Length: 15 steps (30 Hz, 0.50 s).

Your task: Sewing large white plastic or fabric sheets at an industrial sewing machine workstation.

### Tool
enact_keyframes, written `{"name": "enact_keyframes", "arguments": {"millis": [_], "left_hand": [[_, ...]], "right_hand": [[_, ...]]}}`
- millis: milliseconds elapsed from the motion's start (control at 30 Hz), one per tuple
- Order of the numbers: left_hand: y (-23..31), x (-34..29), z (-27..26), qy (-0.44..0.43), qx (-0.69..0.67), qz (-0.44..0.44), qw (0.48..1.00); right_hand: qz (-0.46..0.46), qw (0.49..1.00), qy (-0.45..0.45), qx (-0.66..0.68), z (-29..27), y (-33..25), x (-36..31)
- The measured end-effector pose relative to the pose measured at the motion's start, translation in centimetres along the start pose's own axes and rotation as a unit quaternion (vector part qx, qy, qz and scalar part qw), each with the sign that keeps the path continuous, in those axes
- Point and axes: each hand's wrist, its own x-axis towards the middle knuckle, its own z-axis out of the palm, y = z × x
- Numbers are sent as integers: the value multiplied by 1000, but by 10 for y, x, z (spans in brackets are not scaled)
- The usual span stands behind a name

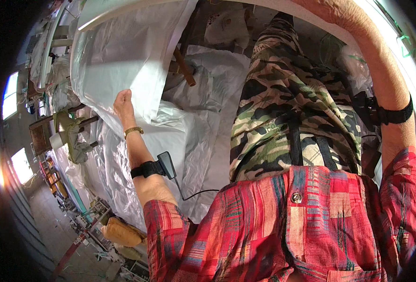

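From my remote seat, the step in hand looks like handling translucent plastic film [123, 58], which hangs below the table's [107, 17] pale edge on the left, above crumpled plastic sheeting [196, 141]. My left hand [124, 104] is against the film near its lower edge, fingers curled; I can't tell whether they pinch it. My right forearm [382, 61] reaches over the top, its hand out of frame, so its state is unknown. I judge the next move calls for a sure edge grip and even tension to avoid creases.
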Motion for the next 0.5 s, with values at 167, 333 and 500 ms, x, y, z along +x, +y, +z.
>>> {"name": "enact_keyframes", "arguments": {"millis": [167,333,500], "left_hand": [[7,-4,-4,-78,9,-50,996],[4,-9,-7,-137,-51,-73,986],[-2,-18,-12,-146,36,-27,988]], "right_hand": [[7,1000,-9,-10,0,0,1],[7,1000,-4,1,1,1,1],[5,1000,5,-9,2,1,-1]]}}
